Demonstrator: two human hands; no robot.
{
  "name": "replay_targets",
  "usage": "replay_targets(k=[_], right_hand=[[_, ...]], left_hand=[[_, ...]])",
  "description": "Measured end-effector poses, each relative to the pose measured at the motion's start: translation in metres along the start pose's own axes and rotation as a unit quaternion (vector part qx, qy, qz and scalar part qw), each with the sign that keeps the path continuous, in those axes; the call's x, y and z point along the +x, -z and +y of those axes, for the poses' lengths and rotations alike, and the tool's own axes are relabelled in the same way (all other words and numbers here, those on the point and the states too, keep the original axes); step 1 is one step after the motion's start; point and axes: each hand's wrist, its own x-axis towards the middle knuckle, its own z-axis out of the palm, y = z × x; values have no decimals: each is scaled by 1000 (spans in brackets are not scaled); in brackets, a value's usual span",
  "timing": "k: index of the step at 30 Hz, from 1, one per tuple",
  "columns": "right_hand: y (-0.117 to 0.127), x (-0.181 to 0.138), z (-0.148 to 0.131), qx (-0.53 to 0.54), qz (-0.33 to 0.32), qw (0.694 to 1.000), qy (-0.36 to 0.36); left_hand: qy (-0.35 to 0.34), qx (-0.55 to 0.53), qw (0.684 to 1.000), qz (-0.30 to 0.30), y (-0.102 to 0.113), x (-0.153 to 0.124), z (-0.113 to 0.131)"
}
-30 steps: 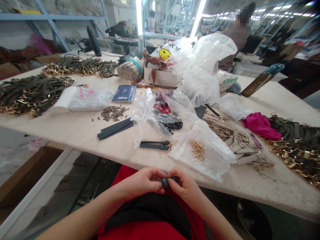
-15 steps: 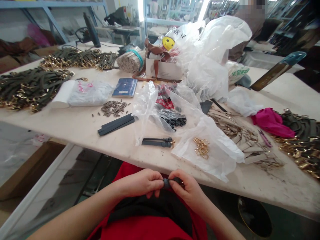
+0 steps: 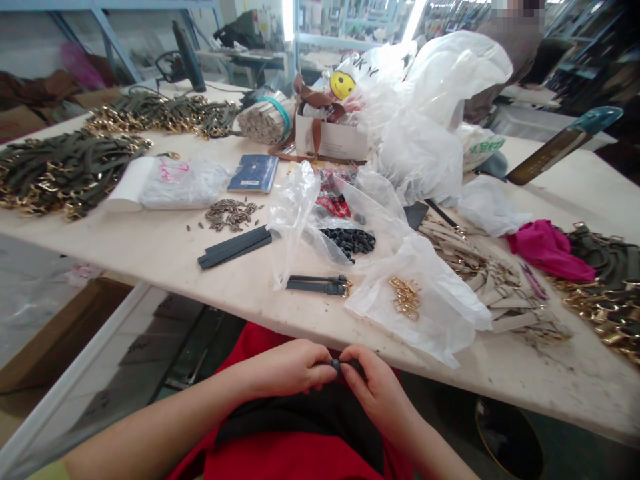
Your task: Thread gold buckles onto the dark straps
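Observation:
Over my lap, just below the table's front edge, my left hand [image 3: 311, 365] and my right hand [image 3: 364, 373] pinch a small dark grey strap [image 3: 337, 365] between them. Only a short piece of it shows; the fingers hide the rest. On the table beyond lie dark strap pieces with gold buckles [image 3: 320, 285]. Flat dark strips [image 3: 235, 247] lie to their left. Small black loops [image 3: 350, 243] spill from a clear plastic bag [image 3: 296, 223]. Gold metal rings [image 3: 405, 297] rest on a white plastic sheet [image 3: 440, 327].
Small metal pieces [image 3: 231, 214] lie near a blue booklet [image 3: 253, 173]. Olive straps with gold hardware [image 3: 65, 173] are heaped at left. Beige straps [image 3: 480, 267], a magenta cloth [image 3: 550, 250] and a bottle [image 3: 560, 147] are at right. A person [image 3: 505, 60] is behind the bags.
Both hands have stayed together at the strap. My left fingers have closed farther over it and shifted slightly right, so less of it shows. The view has shifted slightly.

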Motion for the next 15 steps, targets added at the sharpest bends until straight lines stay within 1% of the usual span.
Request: replay_targets(k=[2, 8, 10, 12, 15], right_hand=[[-5, 0, 1, 4, 13, 1000, -5], [-14, 4, -5, 31, 73, 997, 4], [-13, 4, -5, 36, 80, 996, 14], [-11, 3, -4, 30, 81, 996, 27], [-6, 4, -4, -10, 85, 995, 47]], left_hand=[[-6, 23, 1000, 12, -2, 0, -1], [-36, 106, 991, 77, -10, 6, 1], [-57, 147, 983, 90, -7, 6, 4], [-80, 184, 976, 89, -2, 3, 6], [-93, 227, 965, 92, 5, -2, 8]])
